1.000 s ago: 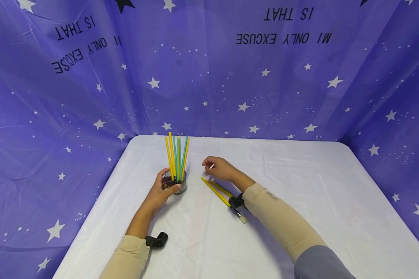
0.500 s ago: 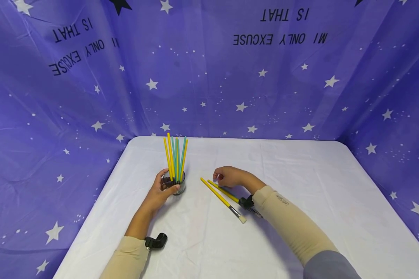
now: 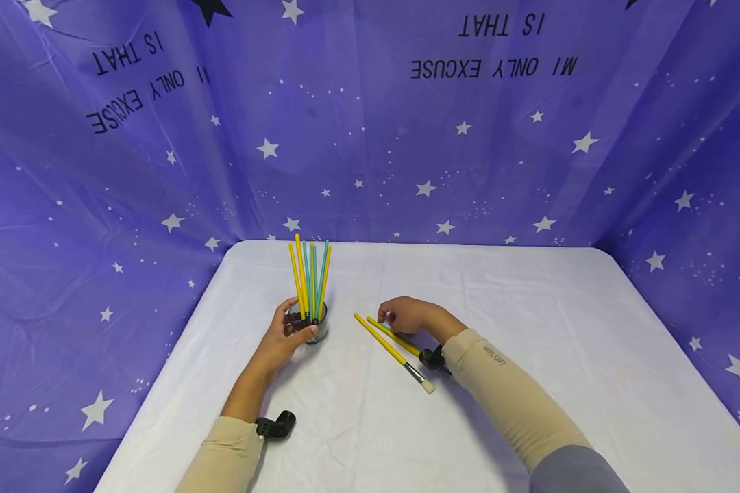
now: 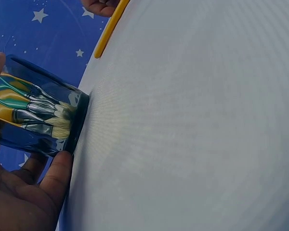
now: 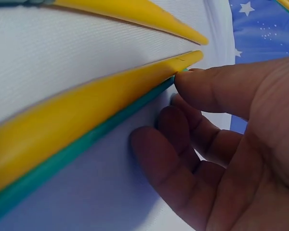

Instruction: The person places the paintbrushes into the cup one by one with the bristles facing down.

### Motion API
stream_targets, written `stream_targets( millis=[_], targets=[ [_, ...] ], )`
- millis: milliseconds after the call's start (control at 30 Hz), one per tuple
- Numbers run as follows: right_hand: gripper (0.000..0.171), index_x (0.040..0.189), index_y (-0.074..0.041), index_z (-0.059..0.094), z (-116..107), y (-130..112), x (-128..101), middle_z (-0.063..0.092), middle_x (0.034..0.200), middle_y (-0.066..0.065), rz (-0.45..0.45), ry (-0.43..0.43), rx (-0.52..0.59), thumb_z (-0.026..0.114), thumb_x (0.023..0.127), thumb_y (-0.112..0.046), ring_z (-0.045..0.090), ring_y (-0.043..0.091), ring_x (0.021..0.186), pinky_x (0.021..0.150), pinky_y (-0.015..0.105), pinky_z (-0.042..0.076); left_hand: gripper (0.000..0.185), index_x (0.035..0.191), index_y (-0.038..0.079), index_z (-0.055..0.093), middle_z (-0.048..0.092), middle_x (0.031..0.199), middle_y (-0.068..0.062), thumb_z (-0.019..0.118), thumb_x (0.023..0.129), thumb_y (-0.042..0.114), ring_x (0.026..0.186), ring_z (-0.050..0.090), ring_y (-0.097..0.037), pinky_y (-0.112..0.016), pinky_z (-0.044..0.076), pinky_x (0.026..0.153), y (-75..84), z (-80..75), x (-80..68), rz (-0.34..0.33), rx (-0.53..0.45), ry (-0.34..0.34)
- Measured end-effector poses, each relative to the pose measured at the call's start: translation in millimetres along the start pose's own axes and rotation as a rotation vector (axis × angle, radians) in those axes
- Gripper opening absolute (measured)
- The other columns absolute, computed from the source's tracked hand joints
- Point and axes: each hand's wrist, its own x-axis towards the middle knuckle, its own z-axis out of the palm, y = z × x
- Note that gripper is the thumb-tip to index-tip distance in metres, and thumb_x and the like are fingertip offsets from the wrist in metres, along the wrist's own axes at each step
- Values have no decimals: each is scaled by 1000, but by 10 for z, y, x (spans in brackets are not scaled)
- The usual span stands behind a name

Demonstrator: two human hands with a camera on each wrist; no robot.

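The left hand (image 3: 281,337) grips the glass (image 3: 309,327), which stands upright on the worktop (image 3: 530,322) and holds yellow and teal brushes (image 3: 310,277). The right hand (image 3: 407,315), fingers curled, touches the teal brush (image 5: 82,144) lying against a yellow brush (image 3: 393,335); another yellow brush (image 3: 390,350) lies just beside them.

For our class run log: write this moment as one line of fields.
left hand: grips glass cup of brushes | right hand: touches teal brush beside yellow brush | white table
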Motion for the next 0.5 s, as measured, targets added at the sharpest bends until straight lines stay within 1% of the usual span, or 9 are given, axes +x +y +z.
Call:
stream_targets(
  millis=[133, 167, 267, 333, 500],
  targets=[
    [27, 102, -9, 63, 8, -12, 7, 52, 77, 4, -20, 34, -56, 56, 86, 11, 48, 15, 62, 57, 26, 41, 83, 155, 24, 18, 44, 142, -20, 72, 92, 18, 127, 45, -29, -36, 37, 98, -187, -35, 115, 11, 10, 23],
    [26, 101, -9, 63, 12, -17, 6, 53, 78, 4, -25, 43, -76, 57, 85, 10, 48, 15, 65, 59, 26, 41, 83, 155, 25, 18, 45, 142, -19, 72, 91, 19, 127, 45, -29, -36, 38, 98, -206, -35, 119, 16, 12, 26],
    [25, 99, -11, 62, 27, -31, 12, 55, 82, 4, -31, 64, -136, 61, 84, 8, 49, 16, 71, 63, 27, 41, 84, 154, 25, 19, 45, 141, -19, 73, 91, 19, 126, 46, -29, -37, 38, 98, -218, -33, 120, 16, 16, 30],
    [25, 99, -12, 62, 37, -39, 16, 56, 83, 4, -23, 70, -156, 62, 84, 8, 50, 17, 73, 64, 28, 41, 84, 155, 25, 18, 45, 141, -19, 72, 91, 20, 126, 46, -29, -38, 37, 99, -217, -30, 116, 19, 16, 28],
    [26, 98, -12, 62, 38, -41, 13, 57, 87, 4, -4, 68, -148, 61, 83, 10, 51, 18, 75, 65, 28, 43, 84, 155, 24, 17, 43, 143, -19, 71, 92, 19, 128, 44, -29, -38, 36, 100, -207, -26, 115, 15, 7, 20]
  ],
)
